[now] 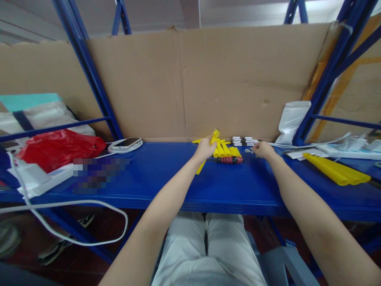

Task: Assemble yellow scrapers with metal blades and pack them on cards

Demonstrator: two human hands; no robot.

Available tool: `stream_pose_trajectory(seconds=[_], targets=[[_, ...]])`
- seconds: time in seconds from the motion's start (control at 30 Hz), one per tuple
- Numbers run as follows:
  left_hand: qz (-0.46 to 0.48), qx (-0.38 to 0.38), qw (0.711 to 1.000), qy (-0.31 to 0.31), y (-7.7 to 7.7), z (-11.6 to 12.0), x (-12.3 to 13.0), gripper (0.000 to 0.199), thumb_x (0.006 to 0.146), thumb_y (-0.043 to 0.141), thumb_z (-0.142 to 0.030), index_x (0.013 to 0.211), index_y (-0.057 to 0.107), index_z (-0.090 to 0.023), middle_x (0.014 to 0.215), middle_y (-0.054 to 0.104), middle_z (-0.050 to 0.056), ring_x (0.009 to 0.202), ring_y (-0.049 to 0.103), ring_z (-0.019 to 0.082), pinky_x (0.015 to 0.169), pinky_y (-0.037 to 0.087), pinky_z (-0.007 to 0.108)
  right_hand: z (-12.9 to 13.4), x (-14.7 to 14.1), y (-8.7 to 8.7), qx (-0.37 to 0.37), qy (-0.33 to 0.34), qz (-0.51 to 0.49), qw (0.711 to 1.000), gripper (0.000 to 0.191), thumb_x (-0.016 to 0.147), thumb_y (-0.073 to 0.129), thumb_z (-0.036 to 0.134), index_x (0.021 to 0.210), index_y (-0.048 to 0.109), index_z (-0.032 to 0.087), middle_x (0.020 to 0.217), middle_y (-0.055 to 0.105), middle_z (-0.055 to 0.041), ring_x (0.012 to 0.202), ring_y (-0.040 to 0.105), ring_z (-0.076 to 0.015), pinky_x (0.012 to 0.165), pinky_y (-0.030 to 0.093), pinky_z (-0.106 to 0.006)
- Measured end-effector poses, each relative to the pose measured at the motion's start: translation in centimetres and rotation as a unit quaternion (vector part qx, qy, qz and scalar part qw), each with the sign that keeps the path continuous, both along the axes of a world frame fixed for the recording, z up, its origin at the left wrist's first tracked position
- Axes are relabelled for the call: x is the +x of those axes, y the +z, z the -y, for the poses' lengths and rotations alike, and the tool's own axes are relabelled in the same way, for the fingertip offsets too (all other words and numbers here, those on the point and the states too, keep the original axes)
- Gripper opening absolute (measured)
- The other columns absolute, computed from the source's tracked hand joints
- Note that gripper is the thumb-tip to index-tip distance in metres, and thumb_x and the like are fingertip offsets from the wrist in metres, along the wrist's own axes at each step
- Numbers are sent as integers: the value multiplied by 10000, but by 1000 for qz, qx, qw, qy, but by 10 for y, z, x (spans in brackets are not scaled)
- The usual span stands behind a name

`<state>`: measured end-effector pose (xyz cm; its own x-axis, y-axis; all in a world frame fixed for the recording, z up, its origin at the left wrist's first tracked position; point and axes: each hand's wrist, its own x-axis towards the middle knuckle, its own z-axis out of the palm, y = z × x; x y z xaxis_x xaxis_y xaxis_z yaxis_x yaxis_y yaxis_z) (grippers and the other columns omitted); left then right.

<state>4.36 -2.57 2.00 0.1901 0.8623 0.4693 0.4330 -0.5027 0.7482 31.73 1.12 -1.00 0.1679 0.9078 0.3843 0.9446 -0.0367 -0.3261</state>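
A seated person reaches both bare arms over a blue metal worktop (166, 163). The left hand (206, 149) is curled closed around a yellow strip (214, 136), one end jutting above the fist and, apparently, the other showing below; the fist covers the middle, so whether it is one piece or two is unclear. Just right of that hand lie more yellow pieces (226, 151), with a red-and-black screwdriver (230, 160) in front of them. The right hand (263, 149) has its fingers bent and drawn together beside small silvery parts (249, 151); its fingertips are too small to make out, so I cannot tell whether it grips one. White bundles with dark bands (242, 141) lie just beyond the silvery parts. Everything small sits between the two hands, probably so that either can reach it easily, and the fist likely steadies the strip while the other hand works among the parts. To the right of the right hand rest larger yellow sheets (339, 169). Well left of the left hand, a pixelated patch hides part of the worktop.
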Motion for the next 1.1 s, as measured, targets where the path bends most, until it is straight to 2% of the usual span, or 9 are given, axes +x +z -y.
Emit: stream_pose_trajectory(seconds=[0.07,0.13,0.27,0.43,0.57,0.73,0.9,1.1], targets=[[99,-91,991,-11,2,2,3,161,813,451,-84,869,596,-128,496,508,-48,400,485,85,458,423,200,0,0,-2,-42,-31,45,998,180,761,535,189,695,699,155,766,703,-131,830,656,-255,740,472,-313],[187,-160,969,-31,2,3,6,147,798,446,-48,725,514,-156,426,369,-92,311,354,49,373,311,168,1,-5,-3,-65,-44,83,993,216,780,519,185,820,731,162,906,714,-126,922,650,-248,795,472,-304],[275,-244,927,-72,-1,4,8,213,758,465,-16,632,411,-179,451,388,-81,297,329,33,340,248,168,3,-13,-4,-86,-40,103,990,284,800,518,193,988,730,180,1036,697,-118,1004,632,-244,831,475,-303],[265,-315,908,-77,-4,3,7,191,728,470,-2,653,425,-172,479,432,-68,296,333,32,340,254,172,2,-21,-6,-92,-9,117,989,308,826,495,189,1040,716,185,1092,684,-116,1042,620,-231,859,469,-295],[250,-338,903,-88,-6,1,7,185,715,469,1,666,425,-171,482,437,-68,290,323,29,340,255,171,1,-26,-7,-104,-14,122,987,297,839,474,187,1018,708,154,1078,688,-134,1035,627,-235,844,471,-288],[250,-345,899,-100,-8,-1,8,171,726,464,-5,697,434,-171,479,434,-70,290,322,33,336,252,171,2,-27,-5,-107,-8,134,985,286,820,470,140,976,708,115,961,709,-154,971,652,-227,797,476,-260],[245,-345,900,-102,-8,0,8,171,761,443,-9,712,434,-173,475,430,-73,295,321,30,346,256,170,2,-29,-4,-102,10,141,985,246,793,477,105,852,715,90,895,707,-189,925,659,-251,774,476,-275],[244,-337,903,-102,-9,1,8,169,761,454,-16,697,440,-172,498,441,-67,296,324,32,346,251,181,0,-27,-5,-79,13,125,989,180,737,521,66,770,684,135,872,708,-144,904,656,-220,774,468,-249]])
